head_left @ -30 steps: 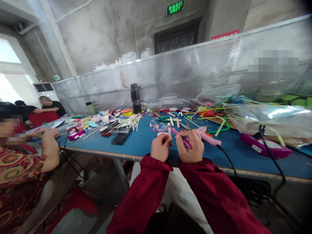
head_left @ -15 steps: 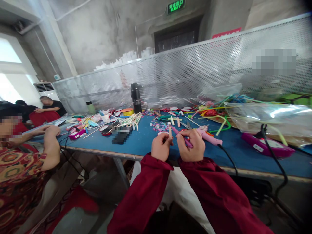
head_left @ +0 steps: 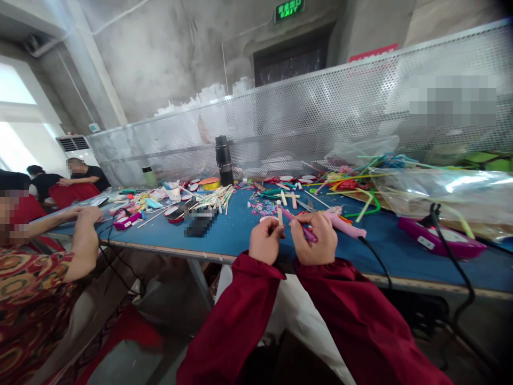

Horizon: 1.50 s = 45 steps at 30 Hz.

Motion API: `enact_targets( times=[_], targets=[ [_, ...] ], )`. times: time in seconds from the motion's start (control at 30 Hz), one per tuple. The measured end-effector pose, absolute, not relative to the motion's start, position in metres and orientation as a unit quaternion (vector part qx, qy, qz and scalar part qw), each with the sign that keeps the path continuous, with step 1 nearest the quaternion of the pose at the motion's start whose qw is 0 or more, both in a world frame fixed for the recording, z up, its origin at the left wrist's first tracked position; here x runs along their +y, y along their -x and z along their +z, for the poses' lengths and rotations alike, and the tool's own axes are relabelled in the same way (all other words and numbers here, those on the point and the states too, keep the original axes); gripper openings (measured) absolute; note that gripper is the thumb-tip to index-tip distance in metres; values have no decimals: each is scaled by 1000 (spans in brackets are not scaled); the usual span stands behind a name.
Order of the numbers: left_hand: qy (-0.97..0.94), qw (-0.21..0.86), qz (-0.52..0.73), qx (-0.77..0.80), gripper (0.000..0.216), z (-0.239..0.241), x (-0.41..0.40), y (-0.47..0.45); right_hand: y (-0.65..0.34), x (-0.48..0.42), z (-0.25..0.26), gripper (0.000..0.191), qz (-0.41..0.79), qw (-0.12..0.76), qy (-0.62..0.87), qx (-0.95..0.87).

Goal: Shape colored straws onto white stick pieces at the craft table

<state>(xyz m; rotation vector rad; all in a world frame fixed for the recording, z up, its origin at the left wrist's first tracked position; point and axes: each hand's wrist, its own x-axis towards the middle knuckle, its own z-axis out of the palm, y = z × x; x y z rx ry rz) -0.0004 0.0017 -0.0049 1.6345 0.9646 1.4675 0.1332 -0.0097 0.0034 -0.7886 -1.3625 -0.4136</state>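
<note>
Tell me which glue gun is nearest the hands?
The pale pink glue gun, just beside the right hand. The left magenta gun and right magenta gun lie farther off.

dark object (head_left: 199,223): pixelated | purple stick (head_left: 287,215): mostly hidden in right hand (head_left: 316,243) | co-worker (head_left: 28,299): cut off left

Only legible txt: green sign (head_left: 288,10) reading "EXIT" under a row of Chinese chars. It sat over the dark doorway (head_left: 290,64), far beyond and above left hand (head_left: 264,241) and right hand (head_left: 315,240). Red strip (head_left: 372,53) further right: txt unreadable. White label (head_left: 427,242) on purple device right of right hand: too small to read.
</note>
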Motion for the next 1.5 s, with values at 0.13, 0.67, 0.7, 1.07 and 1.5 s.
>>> enact_targets(
  times=[0.13, 0.67, 0.7, 1.07, 1.5],
  targets=[
    [-637, 361, 569, 373, 12, -5, 2, 1, -133, -10, 3, 7, -184, 693, 351, -603],
    [-626, 372, 569, 382, 11, -4, 1, 0, -134, -12, 6, 8, -177, 685, 353, -612],
    [-627, 372, 568, 383, 10, -4, 1, 0, -134, -12, 6, 8, -175, 686, 354, -611],
    [-631, 365, 568, 382, 11, -3, 0, 0, -134, -12, 5, 8, -168, 686, 366, -606],
    [-636, 359, 565, 383, 11, -3, 0, 1, -134, -13, 6, 8, -175, 679, 367, -611]
  ],
)
